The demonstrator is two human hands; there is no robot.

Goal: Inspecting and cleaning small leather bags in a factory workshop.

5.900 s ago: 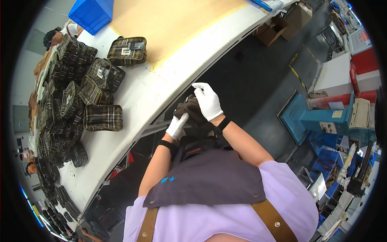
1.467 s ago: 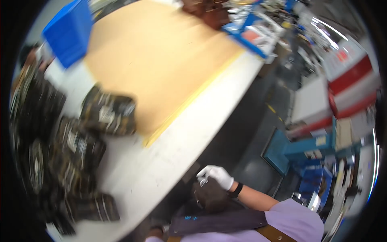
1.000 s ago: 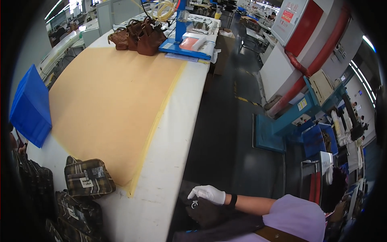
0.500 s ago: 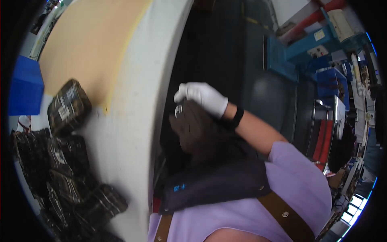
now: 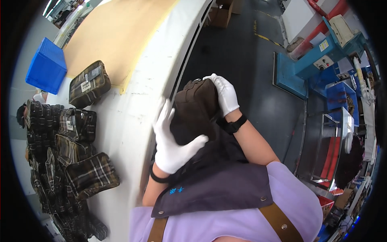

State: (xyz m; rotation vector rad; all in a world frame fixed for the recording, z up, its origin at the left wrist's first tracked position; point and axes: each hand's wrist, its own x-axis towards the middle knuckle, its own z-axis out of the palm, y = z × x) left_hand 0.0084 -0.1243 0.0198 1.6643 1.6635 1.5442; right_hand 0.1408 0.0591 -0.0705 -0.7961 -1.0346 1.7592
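A dark brown boxy pouch (image 5: 195,103) is in front of my body, beside the edge of the white table. My right hand (image 5: 224,93), in a white glove, grips its far right corner. Close to the pouch's near left side is my left hand (image 5: 172,147), also gloved, with thumb and fingers spread wide. Whether its fingers touch the pouch I cannot tell. A plaid pouch (image 5: 90,83) with a pale label lies on the table to the left, nearest my left hand among several similar plaid pouches (image 5: 92,173).
The white table (image 5: 125,141) runs along my left, partly covered by a tan sheet (image 5: 113,32). A blue crate (image 5: 47,66) stands at its far left. Across the dark floor are a teal machine (image 5: 316,60), a metal-framed cart (image 5: 328,153) and a cardboard box (image 5: 221,16).
My left hand has come into view, open beside the brown pouch. The pouch, blurred and low before, is now raised and tilted in my right hand. The view has shifted slightly.
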